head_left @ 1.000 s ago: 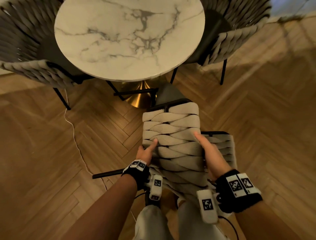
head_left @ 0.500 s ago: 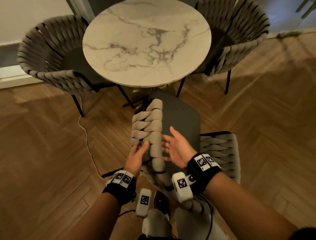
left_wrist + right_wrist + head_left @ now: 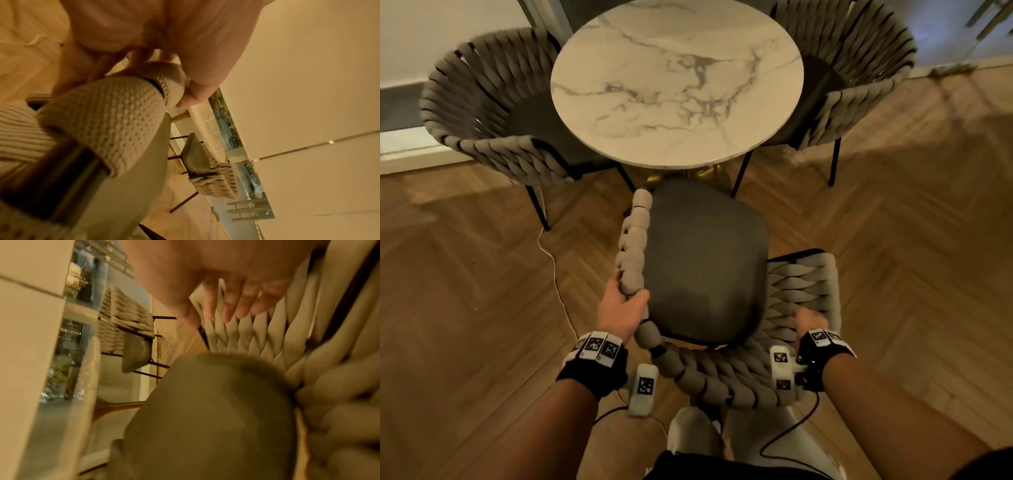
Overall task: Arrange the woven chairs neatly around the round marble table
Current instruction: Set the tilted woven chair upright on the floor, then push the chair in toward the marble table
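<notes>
The round marble table (image 3: 674,85) stands ahead. The near woven chair (image 3: 705,263) sits upright just in front of it, dark seat cushion facing up, slightly turned. My left hand (image 3: 623,308) grips the chair's left woven rim (image 3: 115,110), fingers and thumb curled round it. My right hand (image 3: 810,320) lies on the inside of the right woven arm (image 3: 804,291). In the blurred right wrist view its fingers (image 3: 228,308) are stretched along the weave, not wrapped round it.
Two more woven chairs are tucked in at the table, one on the left (image 3: 493,113), one on the right (image 3: 859,78). A white cable (image 3: 554,267) runs across the herringbone floor by the near chair. A wall and baseboard (image 3: 407,150) stand far left.
The near chair has swung from lying on its side to seat-up. My left hand closed round the left rim; my right hand moved from the seat to the right arm.
</notes>
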`<state>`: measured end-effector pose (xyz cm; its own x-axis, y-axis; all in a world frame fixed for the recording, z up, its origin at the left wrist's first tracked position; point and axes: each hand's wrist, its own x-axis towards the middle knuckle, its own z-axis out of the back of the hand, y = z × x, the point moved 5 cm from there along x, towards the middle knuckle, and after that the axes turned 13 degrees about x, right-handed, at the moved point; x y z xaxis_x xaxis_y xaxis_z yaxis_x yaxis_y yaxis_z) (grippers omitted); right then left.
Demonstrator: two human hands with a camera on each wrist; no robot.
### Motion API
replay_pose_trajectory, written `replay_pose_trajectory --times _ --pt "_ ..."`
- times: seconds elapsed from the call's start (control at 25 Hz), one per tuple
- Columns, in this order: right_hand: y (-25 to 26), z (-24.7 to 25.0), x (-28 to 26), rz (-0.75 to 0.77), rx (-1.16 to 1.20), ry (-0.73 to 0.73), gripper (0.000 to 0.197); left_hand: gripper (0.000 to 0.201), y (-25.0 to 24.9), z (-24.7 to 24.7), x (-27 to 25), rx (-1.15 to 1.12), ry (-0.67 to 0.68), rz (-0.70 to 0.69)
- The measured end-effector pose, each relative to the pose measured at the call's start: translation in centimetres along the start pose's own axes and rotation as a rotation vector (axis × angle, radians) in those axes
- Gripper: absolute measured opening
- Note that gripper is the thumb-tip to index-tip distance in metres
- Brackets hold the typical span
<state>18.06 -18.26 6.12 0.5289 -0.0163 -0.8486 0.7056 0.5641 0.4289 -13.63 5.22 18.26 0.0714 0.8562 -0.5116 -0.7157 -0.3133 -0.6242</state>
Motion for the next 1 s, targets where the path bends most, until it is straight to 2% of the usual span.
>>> replay_pose_trajectory --times 0.04,0.12,0.2,0.28,0.32,0.4,0.48,0.52,0.6,0.64,0.68,0.76,0.84,1.0 --pt "-0.6 1.7 0.3 0.001 -0.118 -0.080 0.059 0.063 0.5 0.8 0.3 0.048 -0.058 0.007" --pt "-3.1 4.3 1.1 -0.120 -0.198 -0.172 0.074 0.065 2.3 2.5 0.7 0.060 -0.168 0.063" --pt "-6.2 4.7 4.1 -0.227 -0.138 -0.031 0.065 0.079 4.9 4.2 1.8 0.027 -0.211 0.149" --pt "-7.8 3.3 4.1 -0.280 0.012 0.063 0.065 0.084 7.1 6.1 3.5 0.007 -0.213 0.186" --pt "-7.4 2.1 2.5 -0.263 0.083 0.090 0.059 0.084 8.1 7.0 4.4 0.019 -0.206 0.198" --pt "-7.2 -0.7 2.0 -0.260 0.167 0.176 0.031 0.086 9.7 8.4 6.3 0.045 -0.190 0.216" --pt "-6.9 -2.9 2.4 -0.221 0.146 0.198 0.025 0.084 10.6 9.2 7.5 0.061 -0.176 0.228" --pt "-7.8 -3.3 5.5 -0.183 0.116 0.192 0.035 0.083 11.1 9.2 8.0 0.057 -0.169 0.229" --pt "-9.9 -2.6 11.3 -0.188 0.095 0.216 0.066 0.082 12.2 9.0 8.4 0.009 -0.161 0.233" --pt "-9.4 -1.9 11.8 -0.199 0.101 0.209 0.074 0.083 13.2 8.5 8.5 -0.023 -0.158 0.249" --pt "-8.2 -1.2 10.9 -0.214 0.113 0.154 0.072 0.083 14.2 7.9 8.2 -0.051 -0.152 0.270" --pt "-3.6 -0.3 4.2 -0.154 0.074 0.077 0.052 0.077 16.3 5.7 7.1 -0.065 -0.139 0.301" --pt "-0.7 1.1 3.5 -0.075 0.020 0.024 0.048 0.069 18.4 2.8 5.7 -0.104 -0.127 0.348" --pt "1.8 2.8 4.9 -0.046 -0.085 -0.053 0.056 0.075 21.2 -2.1 4.3 -0.174 -0.073 0.487"
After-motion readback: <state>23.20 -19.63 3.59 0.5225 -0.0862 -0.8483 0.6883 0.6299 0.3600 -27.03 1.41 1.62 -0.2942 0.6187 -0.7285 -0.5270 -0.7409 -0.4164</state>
